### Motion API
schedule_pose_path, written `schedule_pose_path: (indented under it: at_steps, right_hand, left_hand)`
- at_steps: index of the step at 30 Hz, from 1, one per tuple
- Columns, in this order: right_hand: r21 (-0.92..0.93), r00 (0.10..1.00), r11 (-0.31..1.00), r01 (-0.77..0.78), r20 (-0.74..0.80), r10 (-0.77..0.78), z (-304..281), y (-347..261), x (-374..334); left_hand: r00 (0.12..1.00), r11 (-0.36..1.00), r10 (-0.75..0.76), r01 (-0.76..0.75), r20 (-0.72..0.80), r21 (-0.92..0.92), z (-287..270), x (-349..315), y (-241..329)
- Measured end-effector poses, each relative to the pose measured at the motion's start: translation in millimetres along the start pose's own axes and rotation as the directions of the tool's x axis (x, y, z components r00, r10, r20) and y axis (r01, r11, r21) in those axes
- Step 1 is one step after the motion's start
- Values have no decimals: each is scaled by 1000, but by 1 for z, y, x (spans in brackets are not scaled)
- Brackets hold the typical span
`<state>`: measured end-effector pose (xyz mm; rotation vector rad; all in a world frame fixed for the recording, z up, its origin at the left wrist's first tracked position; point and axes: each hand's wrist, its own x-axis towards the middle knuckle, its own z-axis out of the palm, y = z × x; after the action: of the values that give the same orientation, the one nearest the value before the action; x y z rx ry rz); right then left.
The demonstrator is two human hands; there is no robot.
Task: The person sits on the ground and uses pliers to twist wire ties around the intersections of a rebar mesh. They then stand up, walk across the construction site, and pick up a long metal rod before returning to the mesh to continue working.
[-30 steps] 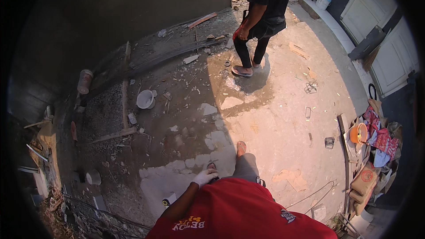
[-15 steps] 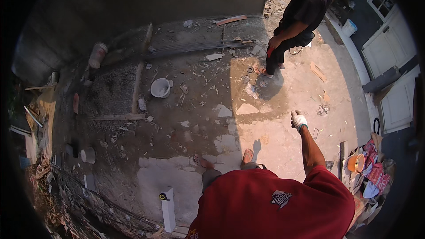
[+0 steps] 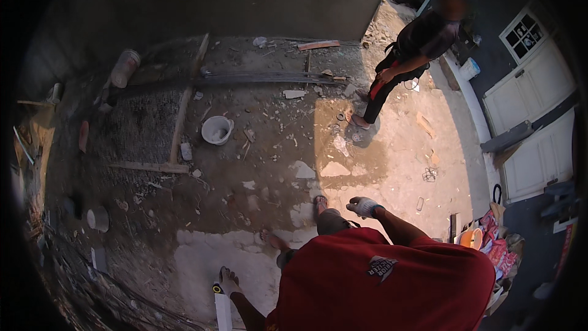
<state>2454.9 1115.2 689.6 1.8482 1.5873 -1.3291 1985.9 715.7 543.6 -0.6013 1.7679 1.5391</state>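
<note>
My left hand [image 3: 229,282] reaches down at the lower left, its fingers stretched out, nothing seen in them. Right beside it, a yellow-and-black tape measure [image 3: 217,289] sits at the top end of a white rectangular post or box [image 3: 223,314]; whether the fingers touch it, I cannot tell. My right hand [image 3: 364,207], in a pale knitted work glove, hangs in front of my body over the sunlit floor. Its fingers are loosely bent and apart, and I make out nothing held.
A person [image 3: 407,55] in dark clothes stands ahead to the right. On the rubble-strewn floor are a white bucket [image 3: 217,130], a wooden frame [image 3: 179,125] and long thin bars [image 3: 269,78]. An orange bucket [image 3: 471,238] stands by piled sacks [image 3: 499,251] at right.
My right hand has drawn in from the right toward my body. My left hand has come into view beside the tape measure. The other person has shifted stance, and the view has turned slightly.
</note>
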Motion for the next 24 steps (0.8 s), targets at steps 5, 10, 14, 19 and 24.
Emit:
schedule_pose_path:
  at_steps: [5,10,14,19,24]
  right_hand:
    - [263,978,948,-178,-56,199,-24,71,33]
    - [487,943,811,-324,95,319,-33,138,77]
    - [552,934,760,-342,114,338,-75,170,135]
    - [699,944,672,-245,13,330,-160,193,191]
    - [747,961,641,-177,-10,276,-261,189,225]
  left_hand:
    - [969,965,-248,247,8,86,27,13,-19]
    - [861,777,-507,432,49,458,74,-23,-75]
    - [876,691,-477,323,72,646,173,-47,-97]
    - [927,782,-364,250,93,571,327,-53,-68]
    - [924,871,34,-214,381,442,502,-29,-10]
